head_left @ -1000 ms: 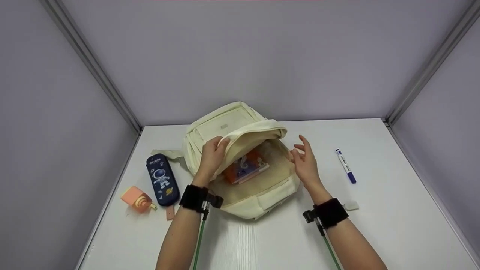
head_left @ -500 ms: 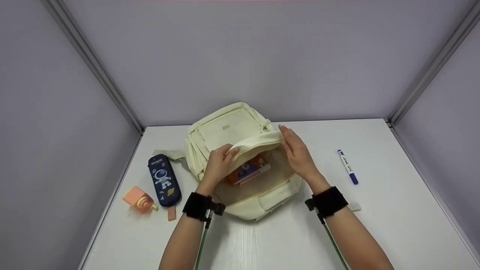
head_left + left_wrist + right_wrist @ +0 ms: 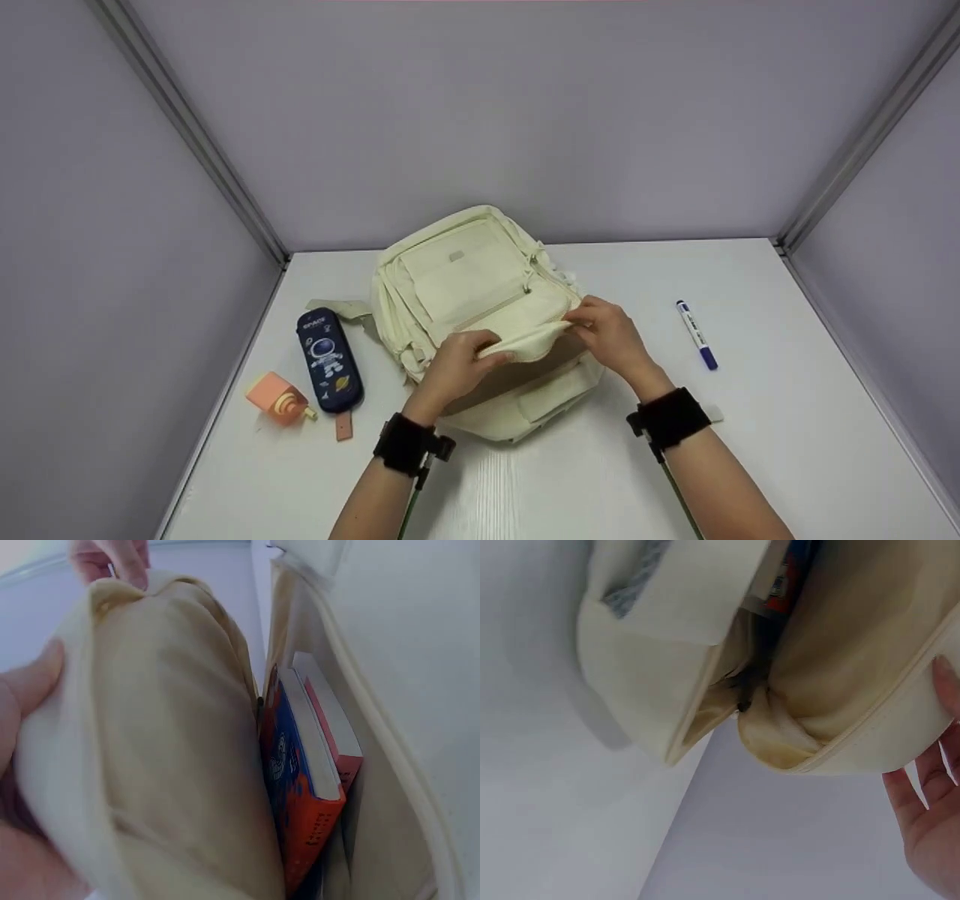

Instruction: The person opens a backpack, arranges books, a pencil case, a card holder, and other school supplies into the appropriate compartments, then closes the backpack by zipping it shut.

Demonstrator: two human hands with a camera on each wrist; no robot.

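Both forearms enter from the near edge, each with a black wrist strap. Left hand [image 3: 459,365] has fingers curled over the near-left part of the flap [image 3: 525,341], thumb under; it grips the cloth. Right hand [image 3: 611,339] pinches the flap's right end between thumb and fingertips. The hands sit close together, the flap stretched between the two sets of fingers.

Backpack [image 3: 465,274], cream, lies flat on the table [image 3: 787,420]; long axis runs near to far, tilted slightly left, top end toward the person, base toward the far wall. The mouth lies just below the fingers.

Left wrist view: book [image 3: 307,772], orange and blue, stands on edge inside the opening, right of the thumb. From the head view the book is hidden by the flap.

Left of the left fingers, well apart: pencil case [image 3: 328,360], orange block [image 3: 276,398]. Right of the right fingers: pen [image 3: 697,334]. An item behind the right wrist is mostly hidden.
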